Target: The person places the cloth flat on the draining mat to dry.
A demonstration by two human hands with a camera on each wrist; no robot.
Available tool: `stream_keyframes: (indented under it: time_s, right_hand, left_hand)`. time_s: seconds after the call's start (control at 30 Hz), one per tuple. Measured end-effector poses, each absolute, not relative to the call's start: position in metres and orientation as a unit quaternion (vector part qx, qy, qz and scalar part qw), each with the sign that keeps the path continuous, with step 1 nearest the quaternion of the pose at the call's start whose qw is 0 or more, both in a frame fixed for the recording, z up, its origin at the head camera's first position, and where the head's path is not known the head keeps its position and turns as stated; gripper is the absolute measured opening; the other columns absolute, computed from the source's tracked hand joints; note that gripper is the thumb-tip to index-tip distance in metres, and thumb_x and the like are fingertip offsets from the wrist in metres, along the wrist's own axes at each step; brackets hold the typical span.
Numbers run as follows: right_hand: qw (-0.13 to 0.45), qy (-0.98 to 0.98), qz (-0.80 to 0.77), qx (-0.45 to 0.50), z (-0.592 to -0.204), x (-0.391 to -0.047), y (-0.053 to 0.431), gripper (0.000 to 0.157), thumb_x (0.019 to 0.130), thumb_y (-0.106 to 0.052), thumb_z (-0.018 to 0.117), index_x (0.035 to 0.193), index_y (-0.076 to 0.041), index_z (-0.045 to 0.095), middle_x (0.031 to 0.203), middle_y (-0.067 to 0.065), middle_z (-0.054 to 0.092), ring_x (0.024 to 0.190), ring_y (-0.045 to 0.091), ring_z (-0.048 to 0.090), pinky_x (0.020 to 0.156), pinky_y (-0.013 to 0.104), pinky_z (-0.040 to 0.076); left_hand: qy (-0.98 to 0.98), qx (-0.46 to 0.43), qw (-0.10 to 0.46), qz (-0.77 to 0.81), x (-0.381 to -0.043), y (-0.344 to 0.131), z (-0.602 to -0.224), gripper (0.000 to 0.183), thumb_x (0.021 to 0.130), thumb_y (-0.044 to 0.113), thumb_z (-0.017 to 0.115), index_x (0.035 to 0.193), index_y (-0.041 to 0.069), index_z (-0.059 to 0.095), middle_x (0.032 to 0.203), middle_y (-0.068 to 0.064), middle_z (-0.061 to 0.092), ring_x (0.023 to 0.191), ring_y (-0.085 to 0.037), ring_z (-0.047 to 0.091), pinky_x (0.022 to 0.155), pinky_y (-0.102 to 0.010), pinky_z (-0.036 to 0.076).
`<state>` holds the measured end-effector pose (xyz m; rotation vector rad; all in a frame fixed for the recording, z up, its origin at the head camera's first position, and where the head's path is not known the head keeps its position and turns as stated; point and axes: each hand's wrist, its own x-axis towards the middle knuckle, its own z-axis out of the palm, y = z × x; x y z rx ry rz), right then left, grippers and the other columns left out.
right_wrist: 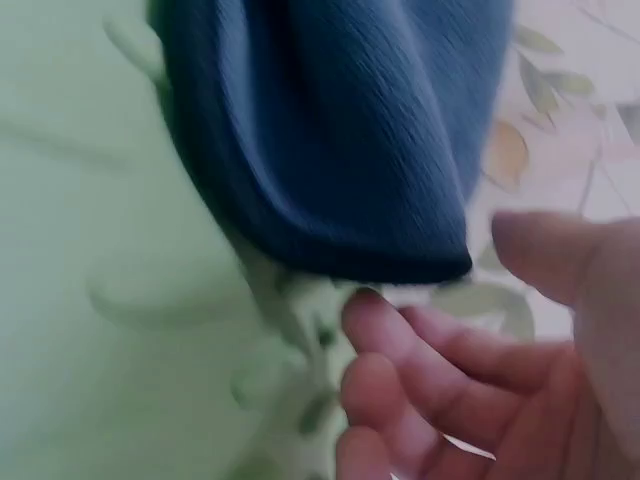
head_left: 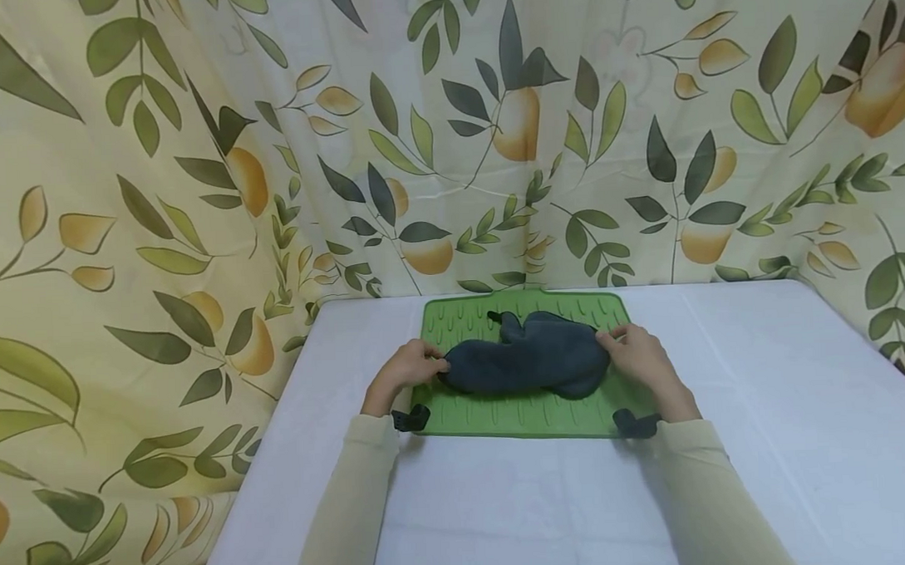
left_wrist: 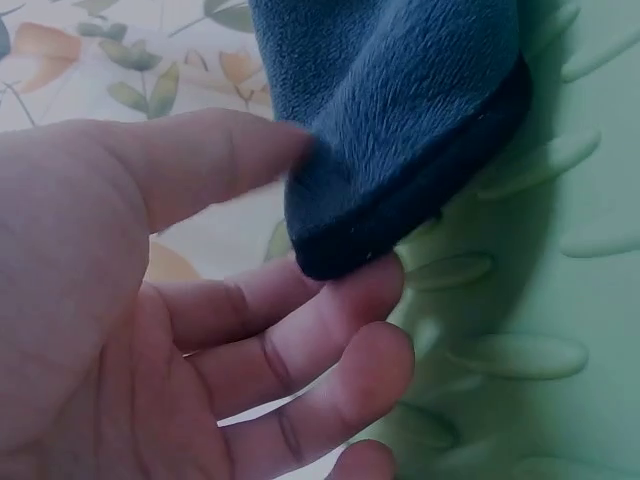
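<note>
A dark blue-grey cloth (head_left: 530, 355) with a darker bound edge lies bunched on a green ridged mat (head_left: 457, 415). A small dark tab (head_left: 494, 316) sticks up at its back. My left hand (head_left: 409, 365) pinches the cloth's left end; in the left wrist view its thumb presses the top of the cloth (left_wrist: 400, 110) and its fingers (left_wrist: 365, 290) lie beneath the corner. My right hand (head_left: 638, 355) is at the right end. In the right wrist view the thumb and loosely bent fingers (right_wrist: 375, 325) stand apart around the corner of the cloth (right_wrist: 340, 150).
The mat rests on a table covered in white (head_left: 505, 505). Behind and to the left hangs a curtain (head_left: 448, 150) printed with leaves and fruit. Dark wrist-worn devices (head_left: 635, 423) sit under both wrists, over the mat's front corners.
</note>
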<state>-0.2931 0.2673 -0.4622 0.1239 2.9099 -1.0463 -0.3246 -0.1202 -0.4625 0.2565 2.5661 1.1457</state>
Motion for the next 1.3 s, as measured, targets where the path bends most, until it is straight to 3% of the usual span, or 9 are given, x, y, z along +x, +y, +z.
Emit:
stream_keyframes:
  time_s: [0.1,0.2,0.33,0.53,0.77,0.87,1.0,1.13,1.3]
  right_hand:
    - [0.077,0.937,-0.340,0.003,-0.463,-0.292,0.279,0.059,0.108,-0.046,0.043,0.108,0.007,0.067,0.098,0.020,0.068,0.079,0.024,0.055,0.065,0.032,0.041]
    - [0.121,0.930,-0.347,-0.029,-0.463,-0.289,0.288,0.051,0.106,-0.045,0.050,0.094,0.001,0.069,0.085,0.009,0.064,0.074,0.020,0.051,0.064,0.032,0.041]
    - [0.155,0.915,-0.366,-0.065,-0.464,-0.286,0.289,0.032,0.101,-0.031,0.064,0.094,0.000,0.069,0.079,0.002,0.059,0.071,0.017,0.051,0.063,0.031,0.043]
    - [0.150,0.912,-0.372,-0.088,-0.469,-0.289,0.288,0.016,0.096,-0.015,0.067,0.094,0.001,0.069,0.072,-0.002,0.054,0.066,0.015,0.048,0.059,0.030,0.040]
    - [0.138,0.896,-0.413,-0.082,-0.460,-0.290,0.290,0.017,0.099,-0.011,0.062,0.105,0.005,0.060,0.084,0.009,0.068,0.072,0.018,0.061,0.061,0.032,0.048]
    - [0.140,0.892,-0.423,-0.077,-0.457,-0.289,0.293,0.024,0.100,-0.012,0.061,0.114,0.007,0.057,0.093,0.011,0.069,0.076,0.019,0.063,0.064,0.033,0.052]
    - [0.145,0.892,-0.421,-0.075,-0.455,-0.287,0.300,0.027,0.101,-0.015,0.061,0.116,0.006,0.057,0.090,0.006,0.063,0.073,0.014,0.058,0.065,0.032,0.051]
    - [0.156,0.893,-0.414,-0.080,-0.452,-0.285,0.306,0.024,0.101,-0.017,0.062,0.113,0.004,0.060,0.082,0.003,0.060,0.068,0.012,0.052,0.064,0.030,0.047]
    - [0.172,0.891,-0.410,-0.092,-0.451,-0.283,0.314,0.027,0.100,-0.017,0.062,0.116,0.004,0.062,0.085,0.002,0.065,0.074,0.014,0.055,0.066,0.031,0.047]
  left_hand:
    - [0.902,0.092,0.156,0.392,-0.325,-0.119,-0.467,0.034,0.100,0.039,0.064,0.092,0.009,0.078,0.072,-0.005,0.064,0.068,-0.021,0.061,0.064,-0.029,0.047]
    - [0.902,0.094,0.149,0.395,-0.325,-0.117,-0.471,0.043,0.102,0.043,0.060,0.075,0.012,0.072,0.063,-0.003,0.057,0.063,-0.019,0.055,0.061,-0.028,0.042]
    - [0.898,0.109,0.155,0.398,-0.326,-0.114,-0.473,0.045,0.103,0.038,0.060,0.066,0.014,0.063,0.059,0.003,0.048,0.059,-0.015,0.047,0.059,-0.028,0.038]
    - [0.890,0.119,0.174,0.404,-0.327,-0.113,-0.474,0.035,0.100,0.034,0.066,0.071,0.014,0.068,0.062,0.005,0.047,0.060,-0.014,0.044,0.058,-0.028,0.037]
    - [0.882,0.119,0.162,0.426,-0.328,-0.116,-0.470,0.024,0.098,0.029,0.069,0.086,0.009,0.075,0.070,-0.001,0.059,0.066,-0.016,0.053,0.060,-0.028,0.042]
    - [0.878,0.102,0.148,0.443,-0.329,-0.118,-0.469,0.022,0.097,0.029,0.070,0.092,0.009,0.076,0.078,-0.002,0.065,0.068,-0.016,0.057,0.062,-0.029,0.046]
    - [0.867,0.068,0.137,0.474,-0.330,-0.122,-0.469,0.019,0.096,0.026,0.071,0.097,0.007,0.076,0.086,-0.004,0.068,0.068,-0.016,0.060,0.063,-0.030,0.049]
    - [0.853,0.047,0.137,0.502,-0.331,-0.127,-0.467,0.017,0.096,0.022,0.072,0.097,0.005,0.074,0.078,-0.004,0.066,0.066,-0.017,0.060,0.063,-0.031,0.050]
    - [0.838,0.037,0.146,0.524,-0.331,-0.132,-0.464,0.012,0.096,0.016,0.072,0.096,0.004,0.071,0.069,-0.002,0.063,0.062,-0.017,0.060,0.060,-0.029,0.050]
